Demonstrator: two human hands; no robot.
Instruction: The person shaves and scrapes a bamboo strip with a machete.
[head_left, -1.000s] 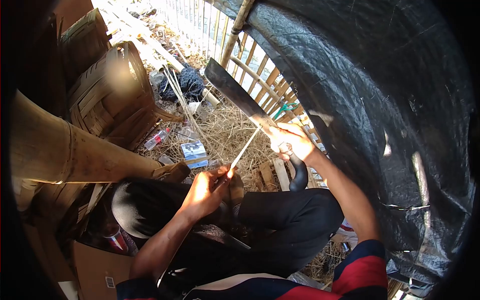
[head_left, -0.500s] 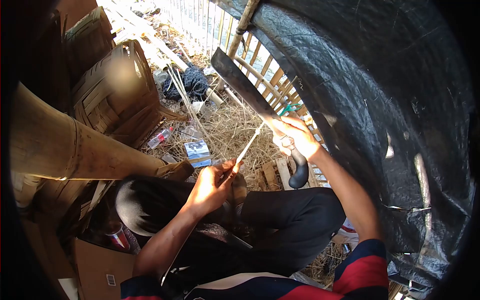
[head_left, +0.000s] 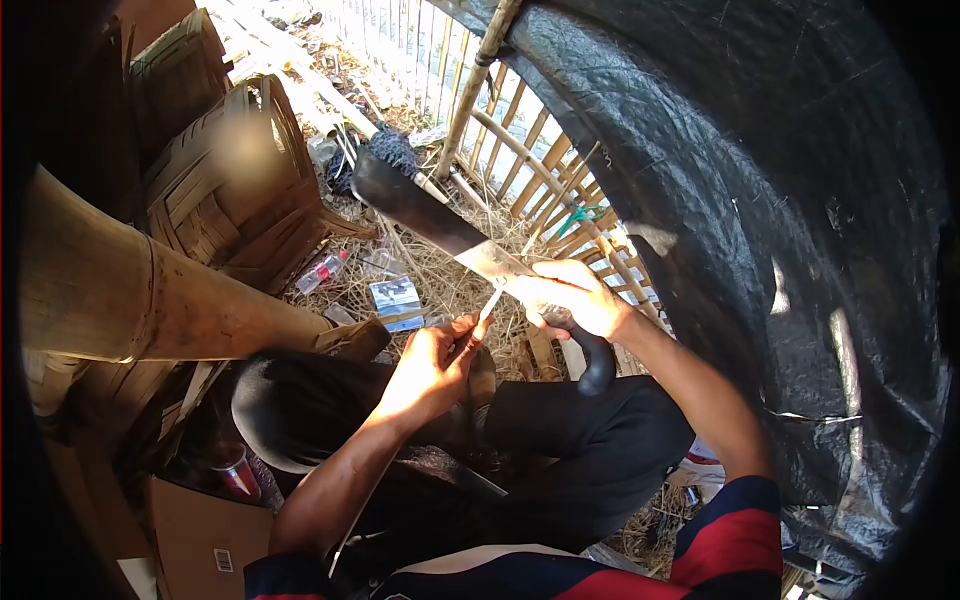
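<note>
My right hand point(head_left: 575, 297) is closed around a machete point(head_left: 425, 215) where its blade meets the dark curved handle point(head_left: 597, 365). The broad blade slants up and to the left, its tip dark and the part near my fingers bright. In my left hand point(head_left: 435, 362), closed over my bent knee, a thin pale bamboo strip point(head_left: 487, 311) is pinched between thumb and fingers. The strip's upper end meets the blade's lower edge just beside my right fingers. A long thin strip also runs down past my left forearm.
A thick bamboo pole point(head_left: 200, 300) crosses on the left, below woven baskets point(head_left: 235, 180). Straw, a plastic bottle point(head_left: 320, 272) and a blue-and-white packet point(head_left: 397, 303) lie ahead. A slatted bamboo fence point(head_left: 530, 150) and black tarp point(head_left: 760, 200) stand to the right. A cardboard box point(head_left: 205, 535) is lower left.
The machete has swung down and to the left, lying flatter. My right hand has moved slightly down and closer to my left hand, which is nearly still.
</note>
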